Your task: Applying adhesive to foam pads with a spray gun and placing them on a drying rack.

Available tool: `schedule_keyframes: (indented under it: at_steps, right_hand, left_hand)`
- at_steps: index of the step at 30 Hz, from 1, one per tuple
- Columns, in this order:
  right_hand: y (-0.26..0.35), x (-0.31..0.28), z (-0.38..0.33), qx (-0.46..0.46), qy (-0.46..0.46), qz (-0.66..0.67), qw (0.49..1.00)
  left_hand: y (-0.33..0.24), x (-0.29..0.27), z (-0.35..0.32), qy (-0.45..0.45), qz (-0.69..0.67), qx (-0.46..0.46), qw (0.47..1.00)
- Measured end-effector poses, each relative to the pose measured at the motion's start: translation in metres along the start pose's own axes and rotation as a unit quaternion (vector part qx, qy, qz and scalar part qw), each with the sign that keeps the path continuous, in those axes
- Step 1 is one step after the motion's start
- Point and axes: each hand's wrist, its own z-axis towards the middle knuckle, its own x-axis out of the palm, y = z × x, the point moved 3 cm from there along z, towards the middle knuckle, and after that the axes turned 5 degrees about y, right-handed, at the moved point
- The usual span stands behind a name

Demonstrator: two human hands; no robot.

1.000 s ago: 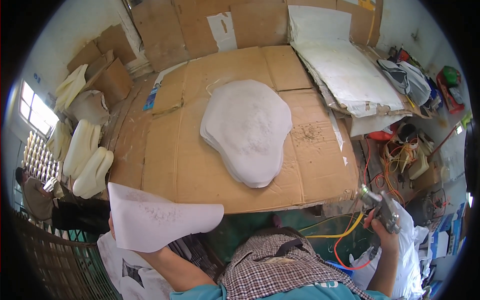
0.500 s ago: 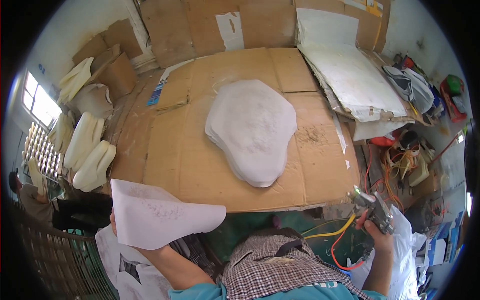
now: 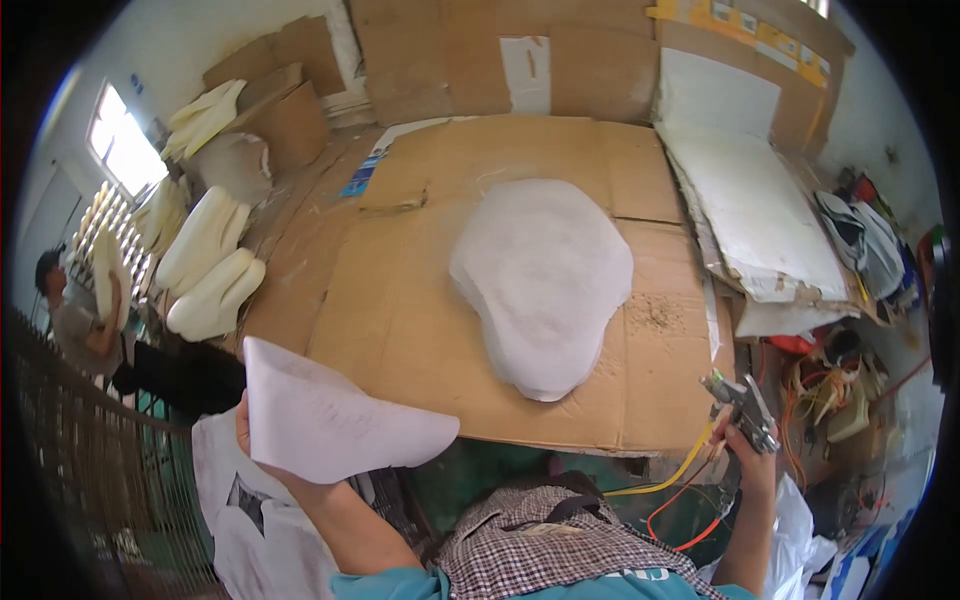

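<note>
In my left hand (image 3: 243,425) is a pale lilac-white sheet (image 3: 335,420), flexible and curled, with faint dark speckles on its face. My fingers wrap round its left edge; most of the hand is hidden behind it. On the right, my right hand (image 3: 742,442) grips a metal spray gun (image 3: 745,405) by its handle, beyond the table's near right corner. A yellow hose (image 3: 675,470) and an orange-red hose (image 3: 655,520) run near it. A stack of similar pale, rounded pieces (image 3: 545,285) lies on the cardboard-covered table (image 3: 400,310), apart from both hands.
Cream foam-like moulded pieces (image 3: 205,250) and a cardboard box (image 3: 290,125) stand at the left. White-topped boards (image 3: 735,190) lie back right, with tangled cables (image 3: 815,380) below. Another person (image 3: 80,310) holds a cream piece at far left. More pale sheets (image 3: 260,520) hang by my left arm.
The whole view has shifted, so the table and stack appear farther right and lower. More of the other person shows. Both hands keep their holds.
</note>
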Motion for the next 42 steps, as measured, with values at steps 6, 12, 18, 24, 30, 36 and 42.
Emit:
schedule_keyframes:
  at_steps: [6, 12, 18, 24, 30, 36, 42]
  right_hand:
    - [-0.100, 0.050, 0.128, -0.075, 0.100, -0.143, 0.982]
    - [-0.173, 0.216, 0.113, 0.205, 0.406, 0.051, 0.889]
    - [-0.132, 0.369, 0.012, 0.477, 0.443, 0.352, 0.673]
    - [-0.087, 0.442, -0.012, 0.274, 0.525, 0.343, 0.729]
    - [0.013, 0.531, -0.150, 0.174, 0.590, 0.283, 0.736]
    - [0.079, 0.541, -0.264, 0.151, 0.565, 0.330, 0.741]
    - [0.156, 0.514, -0.306, 0.008, 0.525, 0.353, 0.774]
  left_hand:
    - [-0.010, -0.010, 0.000, 0.006, 0.025, 0.003, 1.000]
    - [-0.008, 0.008, -0.018, -0.114, -0.179, -0.038, 0.976]
    - [-0.089, -0.028, -0.093, -0.223, -0.169, 0.000, 0.960]
    - [-0.163, -0.168, -0.214, -0.349, -0.105, 0.085, 0.927]
    - [-0.249, -0.323, -0.333, -0.417, -0.131, 0.142, 0.888]
    - [-0.346, -0.405, -0.399, -0.420, -0.059, 0.072, 0.903]
    - [-0.516, -0.466, -0.378, -0.416, 0.119, 0.231, 0.871]
